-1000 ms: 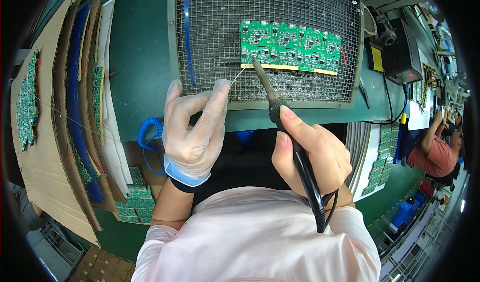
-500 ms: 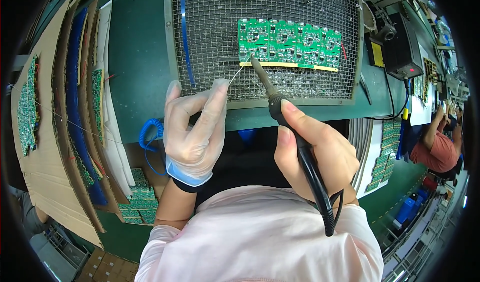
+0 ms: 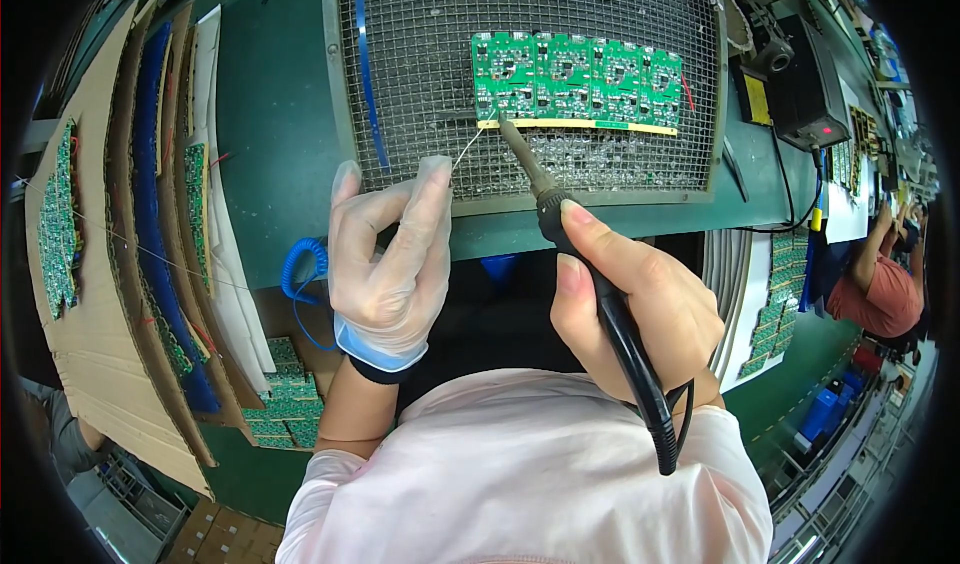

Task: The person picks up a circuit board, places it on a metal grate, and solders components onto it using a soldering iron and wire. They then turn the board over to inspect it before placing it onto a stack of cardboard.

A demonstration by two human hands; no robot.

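A green circuit board panel (image 3: 577,84) with a yellow strip along its near edge lies on a wire mesh tray (image 3: 440,64). My right hand (image 3: 640,299), bare, grips a black-handled soldering iron (image 3: 612,309). The iron's tip meets the board near its lower left corner. Thin solder wire (image 3: 467,148) runs from the fingertips of my left hand (image 3: 390,254) to the board close beside that tip. A translucent glove covers the left hand, and its thumb and fingers are bent round the wire.
Cardboard sheets (image 3: 90,294) stand at the left with more circuit boards (image 3: 60,224) on and between them. A coiled blue cord (image 3: 303,269) hangs by my left wrist. At the right are a black box (image 3: 808,84), tweezers (image 3: 734,172) and a co-worker (image 3: 872,284).
The view has shifted slightly. The iron's tip and the solder wire stay at the lower left of the board, and both hands keep nearly the same pose.
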